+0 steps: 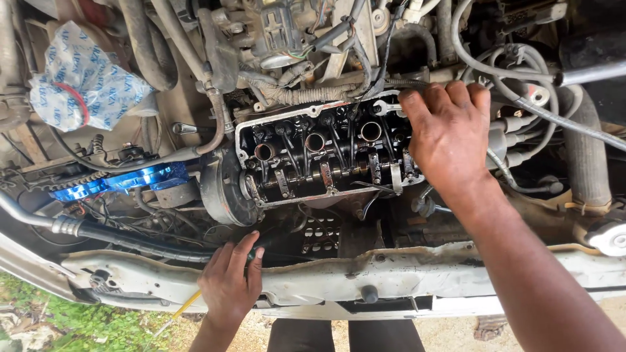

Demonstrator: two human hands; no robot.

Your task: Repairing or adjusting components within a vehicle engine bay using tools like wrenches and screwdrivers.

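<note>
The left hand sits at seven o'clock in the view, on the front panel of the car; its fingers are curled round a dark grip whose far end is hidden below the panel's upper edge, thumb pointing up toward the engine; a thin yellow rod slants out below the hand toward the grass, though whether it belongs to the same tool I cannot tell.

The right hand lies at two o'clock, palm down and fingers spread wide, on the right end of the open cylinder head; it grips nothing that shows, and the fingertips reach the head's far rim beside the wiring.

The head sits at the centre of the view, its cover off; inside, oily rockers and three round wells show in a row; a round pulley stands just at its nine o'clock end.

Further toward nine o'clock a blue cover lies beside a toothed belt; at ten o'clock a part is wrapped in a printed plastic bag; hoses curl at one o'clock; a ribbed hose runs down at three o'clock; the person's dark trousers show at six o'clock.
</note>
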